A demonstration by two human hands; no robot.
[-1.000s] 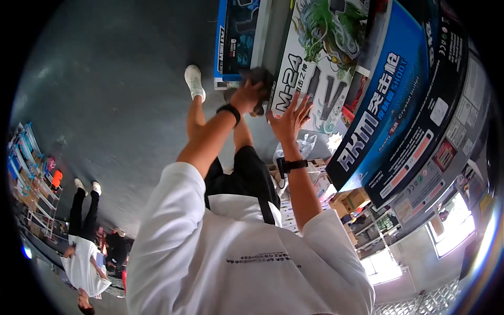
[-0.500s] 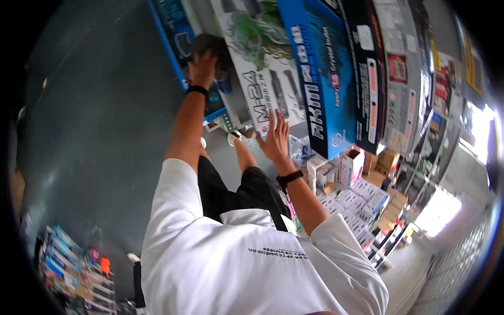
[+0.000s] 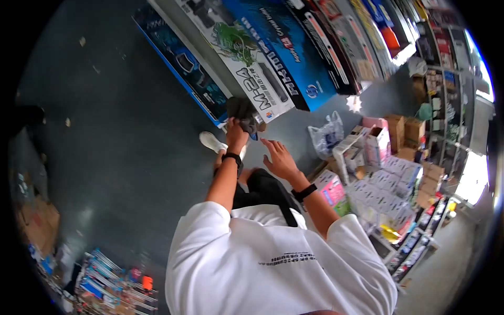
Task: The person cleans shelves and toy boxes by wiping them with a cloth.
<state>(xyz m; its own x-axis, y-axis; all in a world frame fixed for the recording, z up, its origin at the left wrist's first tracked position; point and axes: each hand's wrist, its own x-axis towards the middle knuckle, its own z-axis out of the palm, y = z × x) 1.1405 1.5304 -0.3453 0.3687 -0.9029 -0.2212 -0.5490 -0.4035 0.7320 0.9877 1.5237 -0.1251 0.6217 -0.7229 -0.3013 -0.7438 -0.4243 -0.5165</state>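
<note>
My left hand (image 3: 237,135) is closed on a dark grey cloth (image 3: 241,111), at the lower ends of a blue-edged box (image 3: 197,79) and the white M-24 box (image 3: 257,86). Some of its fingers are hidden by the cloth. To the right, my right hand (image 3: 282,161) is open with fingers apart, holding nothing, just below the M-24 box and not touching it. A blue AKM box (image 3: 289,52) stands beside the M-24 box. Both wrists wear black bands.
More long boxes (image 3: 362,39) line up at the upper right. A clear plastic bag (image 3: 326,135) lies on the floor (image 3: 121,142) near stacked white cartons (image 3: 383,186) and cardboard boxes (image 3: 415,130). Shelving (image 3: 449,94) stands at the right; a loaded rack (image 3: 105,278) is at lower left.
The view has shifted. My left hand, with the cloth, has moved down the blue-edged box to its lower end. My right hand has come off the M-24 box.
</note>
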